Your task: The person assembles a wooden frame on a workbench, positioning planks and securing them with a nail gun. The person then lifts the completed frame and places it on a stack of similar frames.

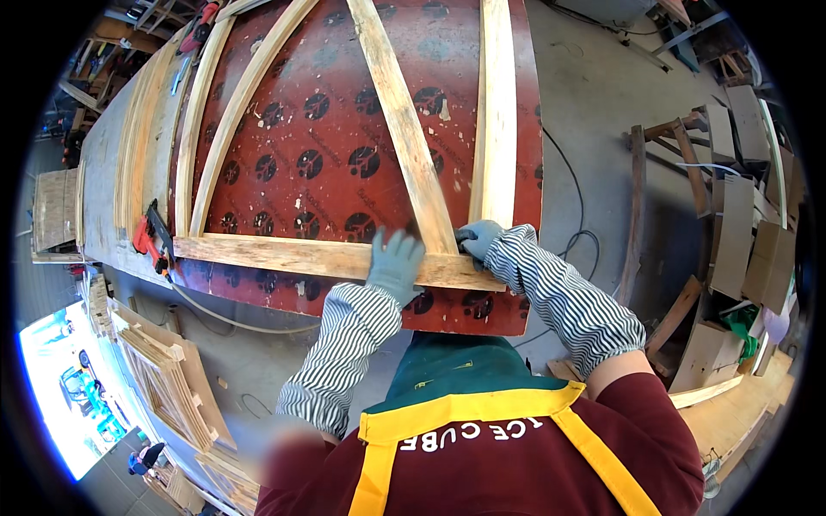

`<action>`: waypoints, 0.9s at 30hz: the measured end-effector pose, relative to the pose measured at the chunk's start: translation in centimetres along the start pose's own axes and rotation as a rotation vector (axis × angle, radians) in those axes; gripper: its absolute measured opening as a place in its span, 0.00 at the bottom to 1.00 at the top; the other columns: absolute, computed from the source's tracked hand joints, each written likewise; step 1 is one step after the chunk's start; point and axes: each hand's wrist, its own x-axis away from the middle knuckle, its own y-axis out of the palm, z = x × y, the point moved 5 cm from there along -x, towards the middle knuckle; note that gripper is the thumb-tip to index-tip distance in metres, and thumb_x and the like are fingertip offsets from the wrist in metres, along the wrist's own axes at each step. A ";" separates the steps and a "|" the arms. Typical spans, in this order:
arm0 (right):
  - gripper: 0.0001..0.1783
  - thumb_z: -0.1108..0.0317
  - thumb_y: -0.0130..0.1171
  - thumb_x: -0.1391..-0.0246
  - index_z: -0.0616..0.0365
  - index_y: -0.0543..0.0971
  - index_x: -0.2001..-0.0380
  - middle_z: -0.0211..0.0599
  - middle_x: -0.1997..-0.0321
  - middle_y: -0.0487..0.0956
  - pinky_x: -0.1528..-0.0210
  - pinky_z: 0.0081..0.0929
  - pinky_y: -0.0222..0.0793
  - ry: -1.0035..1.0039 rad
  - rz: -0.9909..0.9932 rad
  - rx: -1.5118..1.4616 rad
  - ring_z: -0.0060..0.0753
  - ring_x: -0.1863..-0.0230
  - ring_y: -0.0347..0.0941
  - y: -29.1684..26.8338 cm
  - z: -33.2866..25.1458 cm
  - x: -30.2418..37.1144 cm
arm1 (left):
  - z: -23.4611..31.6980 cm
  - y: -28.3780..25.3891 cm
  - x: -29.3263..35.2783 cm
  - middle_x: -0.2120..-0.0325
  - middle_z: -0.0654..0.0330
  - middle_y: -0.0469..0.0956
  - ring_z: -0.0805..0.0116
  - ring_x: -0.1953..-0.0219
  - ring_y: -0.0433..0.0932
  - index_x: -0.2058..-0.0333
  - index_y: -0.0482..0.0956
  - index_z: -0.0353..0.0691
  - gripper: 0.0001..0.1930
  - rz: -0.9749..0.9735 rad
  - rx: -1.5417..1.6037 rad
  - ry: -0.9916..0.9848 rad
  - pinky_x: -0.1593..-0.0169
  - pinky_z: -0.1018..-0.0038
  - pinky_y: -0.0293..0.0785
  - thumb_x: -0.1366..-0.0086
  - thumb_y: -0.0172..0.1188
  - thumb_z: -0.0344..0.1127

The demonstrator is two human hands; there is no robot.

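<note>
A wooden frame of pale battens lies on a dark red panel with black round prints. My left hand [396, 263], in a grey glove, rests across the near crosspiece [284, 254] with its fingers stretched out. Close to the crosspiece's right end, my right hand [478, 240] has its gloved fingers curled at the joint, against the wood; the fingertips are partly hidden. Between my hands, the foot of a slanted batten [404, 129] meets the crosspiece. Just beyond my right hand stands the end of an upright batten [497, 112].
A red and black nail gun [151, 244] with a pale hose [232, 323] lies at the table's left edge. Long wood strips [142, 138] lie beyond it. Cardboard boxes [731, 249] and a wooden trestle [635, 206] stand on the right. A black cable [578, 189] crosses the floor.
</note>
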 end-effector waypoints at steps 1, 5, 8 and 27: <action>0.18 0.67 0.51 0.49 0.47 0.82 0.55 0.41 0.65 0.83 0.60 0.32 0.76 -0.003 0.018 0.026 0.36 0.69 0.80 0.0 0.2 0.0 | -0.1 0.6 -0.3 0.48 0.56 0.66 0.55 0.39 0.59 0.45 0.67 0.41 0.41 -0.003 0.048 0.002 0.33 0.47 0.43 0.57 0.72 0.52; 0.19 0.65 0.52 0.49 0.44 0.81 0.54 0.44 0.65 0.82 0.58 0.33 0.76 -0.031 0.072 0.131 0.40 0.68 0.80 0.4 0.2 0.1 | -0.7 1.7 -0.4 0.51 0.56 0.68 0.56 0.44 0.64 0.50 0.69 0.42 0.39 0.088 0.157 0.021 0.35 0.54 0.52 0.61 0.73 0.49; 0.21 0.64 0.52 0.50 0.42 0.79 0.51 0.46 0.65 0.82 0.57 0.36 0.76 -0.021 0.070 0.161 0.42 0.66 0.80 0.4 0.0 0.0 | -1.0 1.7 -0.7 0.51 0.55 0.67 0.55 0.44 0.64 0.49 0.69 0.42 0.40 0.081 0.203 0.029 0.38 0.55 0.53 0.61 0.73 0.50; 0.32 0.62 0.68 0.58 0.60 0.72 0.47 0.51 0.51 0.78 0.44 0.38 0.69 -0.090 -0.049 0.322 0.50 0.48 0.74 0.5 -2.6 1.9 | -0.9 2.2 -0.1 0.54 0.56 0.68 0.53 0.46 0.65 0.52 0.72 0.43 0.40 0.339 0.335 0.138 0.39 0.50 0.58 0.69 0.75 0.47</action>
